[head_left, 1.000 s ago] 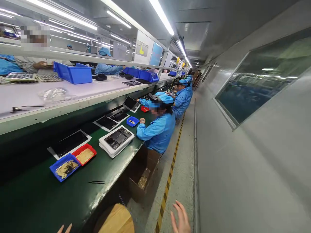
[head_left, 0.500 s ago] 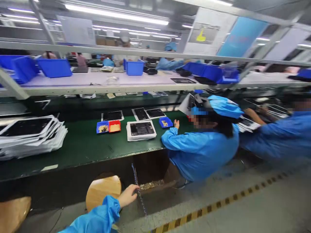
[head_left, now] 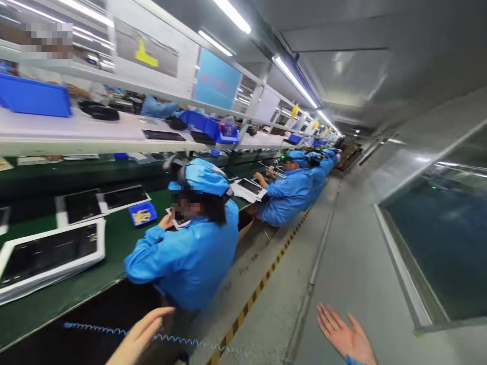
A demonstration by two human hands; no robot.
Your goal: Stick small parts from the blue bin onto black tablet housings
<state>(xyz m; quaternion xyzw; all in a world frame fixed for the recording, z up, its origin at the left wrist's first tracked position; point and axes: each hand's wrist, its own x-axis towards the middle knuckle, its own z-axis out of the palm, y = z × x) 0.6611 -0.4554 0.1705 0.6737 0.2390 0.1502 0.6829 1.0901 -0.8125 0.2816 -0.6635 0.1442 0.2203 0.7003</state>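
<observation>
At the bottom of the view, my left hand [head_left: 140, 335] is stretched out with its fingers extended and nothing in it. A blue coiled cord [head_left: 186, 340] runs across behind it; whether the two touch I cannot tell. Lower right, my right hand [head_left: 345, 333] is held palm up, fingers spread, bare of any object, over the aisle floor beside the wall. Nearest to my left hand sits a co-worker in a blue smock [head_left: 190, 253] at the green bench [head_left: 114, 271].
A stack of sheets with a dark panel [head_left: 53, 253] lies on the bench, near a blue tray [head_left: 142, 214] of small pale pieces. Further workers [head_left: 289, 187] sit along the line. Yellow-black floor tape [head_left: 262, 284] marks the aisle; a windowed wall [head_left: 380, 263] bounds the right.
The view swung left toward the bench, then back right along the aisle, now closer to the seated co-worker. Both my hands are in view again; the wooden stools have left the picture.
</observation>
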